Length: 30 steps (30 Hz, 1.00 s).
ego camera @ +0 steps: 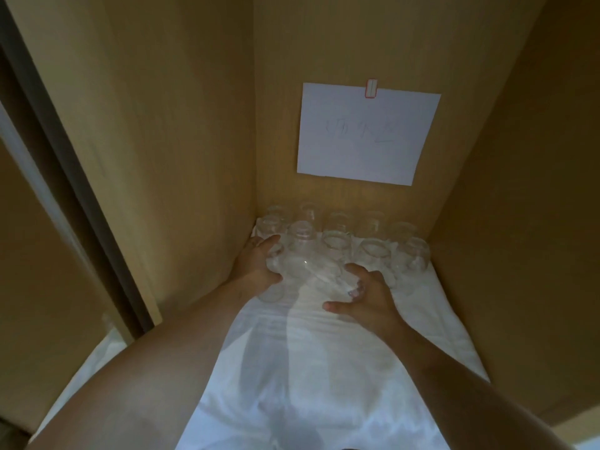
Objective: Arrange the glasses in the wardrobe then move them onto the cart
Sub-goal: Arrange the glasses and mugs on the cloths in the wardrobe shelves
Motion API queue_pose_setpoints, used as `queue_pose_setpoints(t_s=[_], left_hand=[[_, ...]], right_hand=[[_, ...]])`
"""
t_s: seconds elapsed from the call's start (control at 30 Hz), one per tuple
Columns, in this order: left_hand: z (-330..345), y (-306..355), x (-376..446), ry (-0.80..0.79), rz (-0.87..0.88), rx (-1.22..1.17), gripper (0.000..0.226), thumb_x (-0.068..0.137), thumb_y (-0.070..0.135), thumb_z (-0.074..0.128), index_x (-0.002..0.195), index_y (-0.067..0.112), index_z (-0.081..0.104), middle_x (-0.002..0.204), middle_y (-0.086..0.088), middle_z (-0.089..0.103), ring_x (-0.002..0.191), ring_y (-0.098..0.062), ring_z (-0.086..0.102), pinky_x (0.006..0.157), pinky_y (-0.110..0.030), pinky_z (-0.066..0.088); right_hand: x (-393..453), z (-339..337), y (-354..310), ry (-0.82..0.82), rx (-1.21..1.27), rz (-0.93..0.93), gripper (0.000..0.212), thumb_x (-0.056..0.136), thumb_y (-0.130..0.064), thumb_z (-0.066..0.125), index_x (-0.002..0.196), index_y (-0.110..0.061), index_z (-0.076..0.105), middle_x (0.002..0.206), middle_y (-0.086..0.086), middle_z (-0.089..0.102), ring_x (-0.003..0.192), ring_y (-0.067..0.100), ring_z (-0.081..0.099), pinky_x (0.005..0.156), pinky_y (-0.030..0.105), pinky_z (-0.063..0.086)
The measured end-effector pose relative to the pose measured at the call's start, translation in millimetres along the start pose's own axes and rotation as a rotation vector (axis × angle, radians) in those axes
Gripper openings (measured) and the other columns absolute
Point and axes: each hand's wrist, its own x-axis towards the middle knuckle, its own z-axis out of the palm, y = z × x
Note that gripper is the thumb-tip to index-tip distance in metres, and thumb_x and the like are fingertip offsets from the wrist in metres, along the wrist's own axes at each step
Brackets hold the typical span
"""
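Several clear glasses [337,237] stand in rows at the back of a wooden wardrobe shelf, on a white cloth [302,368]. My left hand [256,261] reaches into the back left corner and curls around a clear glass [276,261] in the front row. My right hand [360,297] is lower and to the right, its fingers curled around another clear glass [344,280] that looks tilted. Motion blur hides the glasses' exact outlines between my hands.
The wardrobe's wooden side walls [181,157] close in on left and right. A white paper sheet [367,134] is taped to the back wall above the glasses. A dark door frame [65,177] runs down the left. The near part of the cloth carries only shadows.
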Motion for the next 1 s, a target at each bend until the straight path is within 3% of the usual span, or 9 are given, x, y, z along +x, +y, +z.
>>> queue_pose_setpoints(t_s=[0.13, 0.2, 0.3, 0.47, 0.73, 1.0], left_hand=[[1, -3, 0, 0.000, 0.005, -0.028, 0.099, 0.066, 0.019, 0.092, 0.152, 0.029, 0.044, 0.154, -0.008, 0.040, 0.144, -0.020, 0.033, 0.105, -0.020, 0.031], [3, -5, -1, 0.005, -0.001, -0.032, 0.100, 0.067, 0.020, 0.092, 0.152, 0.032, 0.043, 0.156, -0.005, 0.038, 0.142, -0.018, 0.035, 0.101, -0.016, 0.030], [5, -6, -3, 0.016, -0.006, -0.038, 0.099, 0.067, 0.021, 0.092, 0.152, 0.035, 0.042, 0.156, -0.004, 0.034, 0.139, -0.017, 0.039, 0.096, -0.015, 0.031], [5, -6, -6, 0.021, -0.026, -0.022, 0.098, 0.070, 0.026, 0.090, 0.152, 0.040, 0.039, 0.156, -0.001, 0.030, 0.135, -0.017, 0.042, 0.094, -0.017, 0.035], [6, -5, -8, 0.032, -0.022, -0.022, 0.096, 0.072, 0.023, 0.088, 0.152, 0.038, 0.039, 0.151, 0.001, 0.031, 0.129, -0.017, 0.048, 0.102, -0.030, 0.048], [6, -4, -4, 0.028, -0.012, 0.017, 0.094, 0.071, 0.022, 0.087, 0.151, 0.038, 0.041, 0.148, 0.000, 0.034, 0.119, -0.018, 0.054, 0.093, -0.031, 0.052]], right_hand=[[11, -16, -24, -0.072, -0.164, -0.113, 0.112, 0.046, -0.049, 0.100, 0.144, -0.036, 0.047, 0.117, -0.004, 0.039, 0.092, 0.006, 0.056, 0.082, 0.016, 0.050], [17, -20, -36, -0.090, -0.255, -0.146, 0.114, 0.049, -0.049, 0.099, 0.147, -0.032, 0.044, 0.120, -0.005, 0.039, 0.098, 0.010, 0.053, 0.091, 0.022, 0.048], [25, -21, -52, -0.121, -0.372, -0.187, 0.113, 0.050, -0.049, 0.099, 0.146, -0.029, 0.043, 0.125, -0.007, 0.040, 0.113, 0.016, 0.051, 0.091, 0.026, 0.041], [34, -7, -75, -0.174, -0.591, -0.257, 0.113, 0.053, -0.044, 0.098, 0.148, -0.021, 0.042, 0.138, 0.004, 0.049, 0.123, 0.026, 0.054, 0.094, 0.033, 0.047], [41, 19, -86, -0.153, -0.673, -0.239, 0.113, 0.055, -0.036, 0.098, 0.150, -0.019, 0.039, 0.136, 0.010, 0.050, 0.121, 0.033, 0.056, 0.094, 0.040, 0.053], [46, 36, -89, -0.171, -0.710, -0.250, 0.111, 0.062, -0.033, 0.096, 0.154, -0.018, 0.034, 0.144, 0.011, 0.047, 0.126, 0.035, 0.054, 0.098, 0.040, 0.051]])
